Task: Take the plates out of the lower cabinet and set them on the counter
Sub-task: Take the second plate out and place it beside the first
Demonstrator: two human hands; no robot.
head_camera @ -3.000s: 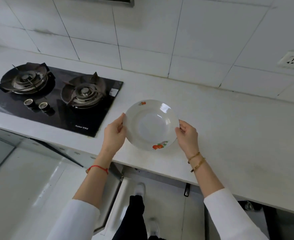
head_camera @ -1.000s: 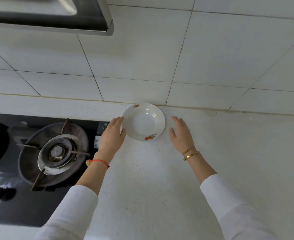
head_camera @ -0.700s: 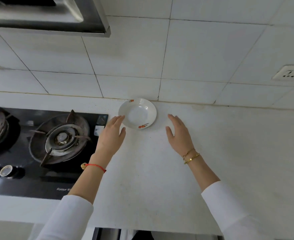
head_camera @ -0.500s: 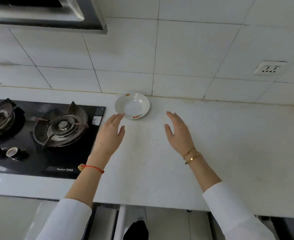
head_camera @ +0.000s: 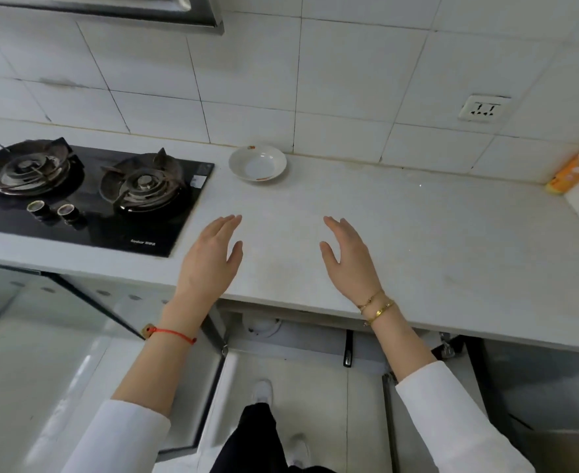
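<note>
**Head view: one plate down, hands free**

Head camera shows one plate [head_camera: 257, 163] sitting at the back edge of the counter [head_camera: 417, 233], just beside the hob [head_camera: 86, 196]. Left hand [head_camera: 209, 261] and right hand [head_camera: 349, 261] hover near the front edge, fingers straight, holding nothing. Below, the cabinet door [head_camera: 86, 336] stands open; any remaining plates inside are hidden, so I judge the task partly done.

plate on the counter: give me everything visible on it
The plate is a small, round, deep white dish, glossy like glazed ceramic, with red-orange motifs on its far and near rim. It sits upright and empty on the white counter, close to the tiled wall, just right of the black gas hob. Nothing touches it but the counter; both hands are apart from it.
</note>
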